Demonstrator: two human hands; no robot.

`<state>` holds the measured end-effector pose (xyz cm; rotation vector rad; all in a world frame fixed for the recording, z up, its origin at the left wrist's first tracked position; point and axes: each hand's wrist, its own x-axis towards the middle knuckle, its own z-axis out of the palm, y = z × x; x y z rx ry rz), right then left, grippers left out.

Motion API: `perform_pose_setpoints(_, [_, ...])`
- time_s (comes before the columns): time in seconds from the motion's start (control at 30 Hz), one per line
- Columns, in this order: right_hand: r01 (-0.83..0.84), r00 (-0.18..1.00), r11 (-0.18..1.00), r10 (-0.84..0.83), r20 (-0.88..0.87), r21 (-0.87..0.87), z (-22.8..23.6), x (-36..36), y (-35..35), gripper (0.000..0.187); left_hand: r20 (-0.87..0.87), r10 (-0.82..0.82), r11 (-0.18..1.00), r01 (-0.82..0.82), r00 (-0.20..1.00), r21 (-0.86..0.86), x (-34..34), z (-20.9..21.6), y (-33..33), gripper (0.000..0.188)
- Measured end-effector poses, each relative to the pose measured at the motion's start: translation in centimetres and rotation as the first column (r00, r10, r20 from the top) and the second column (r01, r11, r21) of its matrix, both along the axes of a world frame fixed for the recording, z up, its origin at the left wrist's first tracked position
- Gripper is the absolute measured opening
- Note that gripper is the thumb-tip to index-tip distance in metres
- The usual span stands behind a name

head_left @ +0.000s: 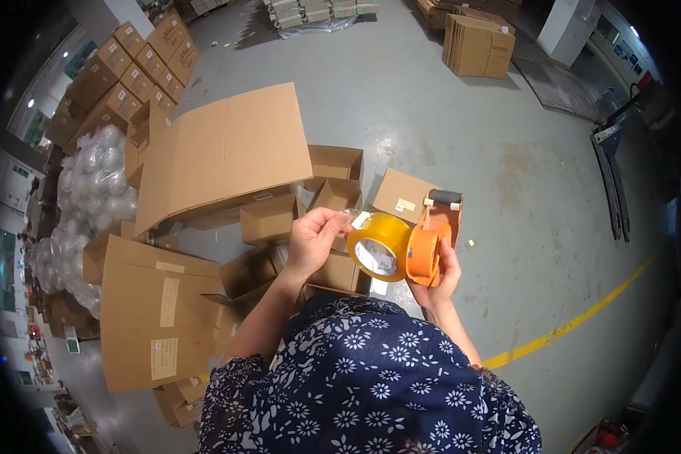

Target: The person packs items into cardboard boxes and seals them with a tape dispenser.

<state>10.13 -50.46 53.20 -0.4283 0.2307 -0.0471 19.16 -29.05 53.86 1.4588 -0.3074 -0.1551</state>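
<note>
Tape roll [378, 246], yellow-brown and translucent, sits at the picture's centre on an orange dispenser [430, 240], held in the air above the grey floor [507, 166], in front of the person's blue flowered top [371, 386]. The right hand [440, 278] is wrapped around the dispenser from below, at 4 o'clock of the roll, fingers closed on its frame. The left hand [314, 238], at 9 o'clock of the roll, pinches the free tape end [348, 216] between thumb and fingertips, the other fingers curled.

Likely trouble: the thin end could slip from the pinch and stick back onto the roll, or fold onto itself if pulled askew; the roll looks only partly seated and might slide off its hub if the dispenser tilts.

Beyond the hands, small open cartons [333, 178] lie on the floor at 12 o'clock, with a large flattened carton [227, 151] at 11 o'clock. Folded cartons [159, 318] lie at 8 o'clock, clear wrapped bundles [91, 189] at 9 o'clock. Farther off, stacked closed boxes [140, 64] at 10 o'clock and a bundle of flat cardboard [477, 45] at 1 o'clock. A yellow floor line [575, 321] runs at 4 o'clock. Nothing stands between hands and tape
</note>
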Motion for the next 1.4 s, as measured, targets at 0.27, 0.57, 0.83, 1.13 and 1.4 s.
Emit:
perform_pose_setpoints(0.27, [-0.019, 0.995, 0.999, 0.016, -0.101, -0.027, 1.1, 0.4, 0.3, 0.039, 0.548, -0.057, 0.87, -0.228, 0.835, 0.437, -0.3, 4.0, 0.6, 0.024])
perform_pose_setpoints(0.57, [-0.053, 0.989, 0.995, 0.04, -0.142, -0.089, 2.0, 0.7, 0.4, 0.038, 0.686, -0.485, 0.716, -0.204, 0.542, 0.667, 2.9, 6.0, 3.5, 0.02])
perform_pose_setpoints(0.83, [-0.096, 0.985, 0.971, 0.06, -0.164, -0.221, 1.1, 0.2, 1.1, 0.042, 0.514, -0.334, 0.848, 0.014, 0.79, 0.529, 2.4, 4.2, 3.5, 0.007])
perform_pose_setpoints(1.13, [-0.11, 0.983, 0.963, 0.069, -0.169, -0.248, 1.3, 0.3, 2.3, 0.042, 0.207, -0.006, 0.957, -0.055, 0.978, 0.286, 0.6, 1.1, 3.8, 0.004])
perform_pose_setpoints(1.4, [-0.226, 0.955, 0.949, 0.172, -0.242, -0.221, 0.3, -0.1, 2.6, 0.043, 0.48, 0.122, 0.901, -0.3, 0.869, 0.314, -0.2, 0.2, 4.9, 0.005])
